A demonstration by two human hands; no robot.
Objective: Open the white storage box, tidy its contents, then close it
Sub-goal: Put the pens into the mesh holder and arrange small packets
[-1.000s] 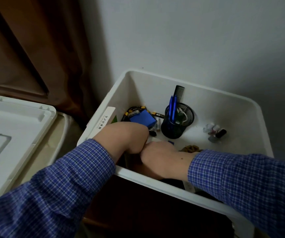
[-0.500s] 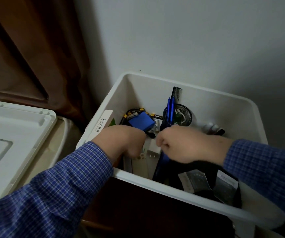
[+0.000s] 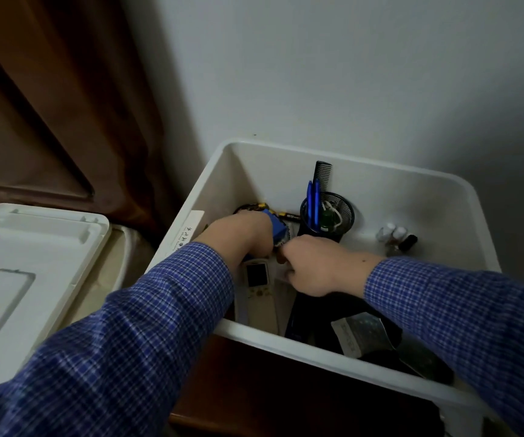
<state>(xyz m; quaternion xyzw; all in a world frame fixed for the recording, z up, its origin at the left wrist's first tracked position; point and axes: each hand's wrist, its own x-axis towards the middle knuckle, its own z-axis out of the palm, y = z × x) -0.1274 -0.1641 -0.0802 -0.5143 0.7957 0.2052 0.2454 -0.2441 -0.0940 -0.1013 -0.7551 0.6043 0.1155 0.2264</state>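
Note:
The white storage box (image 3: pixel 352 157) stands open against the wall. Its lid (image 3: pixel 30 263) lies off to the left. Both my hands are down inside the box. My left hand (image 3: pixel 241 236) grips a blue box (image 3: pixel 279 230) at the back left. My right hand (image 3: pixel 320 268) has its fingers curled round a small white thing (image 3: pixel 281 274) that is mostly hidden. A white remote control (image 3: pixel 256 280) lies under my left wrist. Behind the hands a black mesh cup (image 3: pixel 341 216) holds blue pens, with a black comb (image 3: pixel 323 175) beside it.
Small bottles (image 3: pixel 394 236) sit at the box's back right. Dark items and silvery packets (image 3: pixel 361 335) fill its front right. A brown curtain (image 3: pixel 65 105) hangs at the left, and the grey wall rises right behind the box. The box rests on dark wooden furniture (image 3: pixel 285 398).
My right hand moved left and lower, back beside my left hand. My left hand reached further back onto the blue box. The remote control now shows beneath my left wrist.

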